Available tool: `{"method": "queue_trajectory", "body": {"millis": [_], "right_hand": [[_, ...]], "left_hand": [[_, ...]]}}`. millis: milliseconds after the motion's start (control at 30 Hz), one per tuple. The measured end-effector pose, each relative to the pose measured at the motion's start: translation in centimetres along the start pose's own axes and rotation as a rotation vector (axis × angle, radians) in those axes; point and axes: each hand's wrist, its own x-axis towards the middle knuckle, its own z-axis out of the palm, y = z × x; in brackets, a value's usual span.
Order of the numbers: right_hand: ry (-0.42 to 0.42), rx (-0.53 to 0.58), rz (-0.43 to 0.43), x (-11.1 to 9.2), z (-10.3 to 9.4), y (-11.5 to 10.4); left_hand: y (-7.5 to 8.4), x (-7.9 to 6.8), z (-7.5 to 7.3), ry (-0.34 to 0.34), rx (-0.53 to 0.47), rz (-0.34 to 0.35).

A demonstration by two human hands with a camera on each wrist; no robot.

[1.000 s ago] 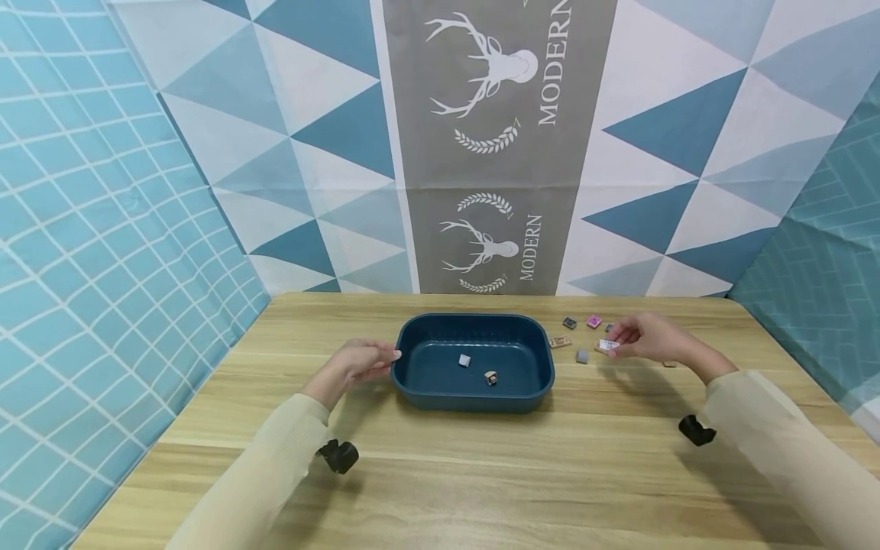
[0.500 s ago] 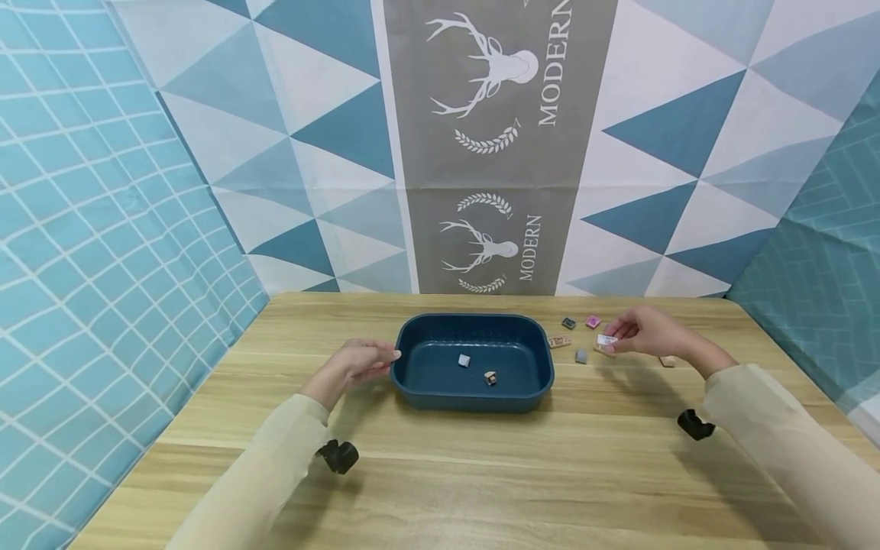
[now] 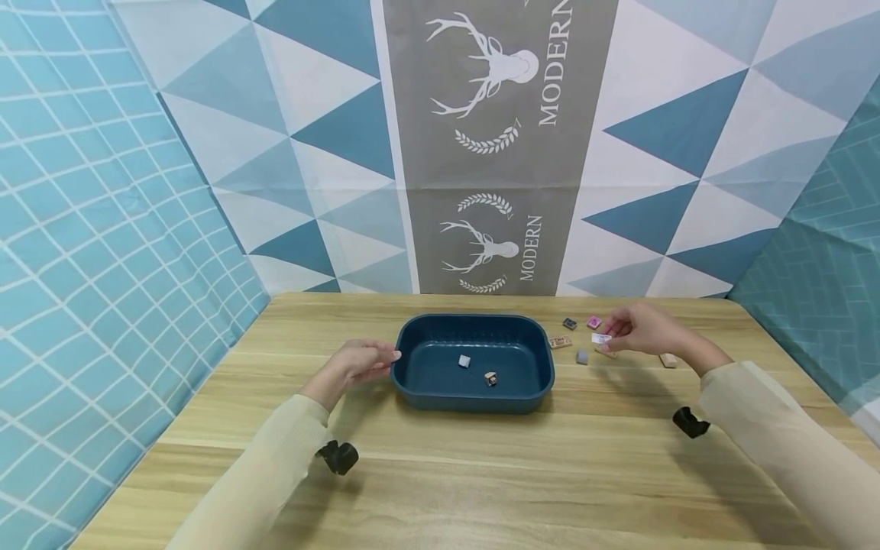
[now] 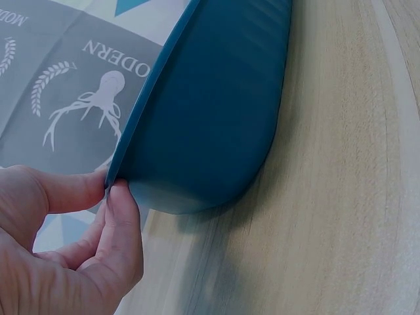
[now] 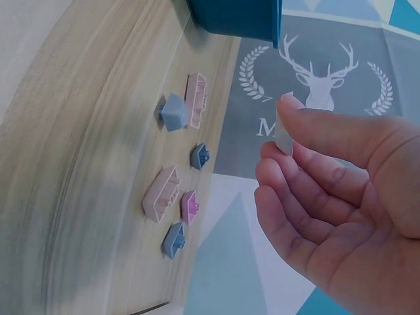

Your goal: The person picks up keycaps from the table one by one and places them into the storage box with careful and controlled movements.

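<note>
My left hand (image 3: pixel 359 360) pinches the left rim of a dark blue rectangular tub (image 3: pixel 470 402), thumb on the inner side and fingers outside, as the left wrist view shows. Between right thumb and fingertips, my right hand (image 3: pixel 641 328) pinches a small white keycap (image 5: pixel 284 134), held above the table to the right of the tub. Two small keycaps lie apart on the tub's floor, one whitish (image 3: pixel 464 360) and one tan (image 3: pixel 490 378). Below the right hand, a long tan keycap (image 5: pixel 161 193) rests on the wood.
Between tub and right hand lie another long tan keycap (image 3: pixel 560 342) and a grey keycap (image 3: pixel 582 357). Farther back are a dark keycap (image 3: pixel 570 324) and a pink keycap (image 3: pixel 594 322). One tan keycap (image 3: pixel 668 360) sits beneath the right wrist. A patterned cloth backdrop (image 3: pixel 481 168) rises behind the table.
My right hand has risen slightly and moved left with the white keycap, and more of the tan keycap under the wrist shows. The left hand and tub have stayed in place.
</note>
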Motion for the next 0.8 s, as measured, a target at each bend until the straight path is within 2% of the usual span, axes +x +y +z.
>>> {"method": "queue_trajectory", "body": {"millis": [267, 800], "right_hand": [[0.023, -0.010, -0.024, 0.4, 0.1, -0.6], [0.003, -0.029, -0.042, 2.0, -0.4, -2.6]], "left_hand": [[0.0, -0.1, 0.2, 0.001, 0.014, -0.007], [0.1, 0.0, 0.1, -0.001, 0.000, -0.011]]}}
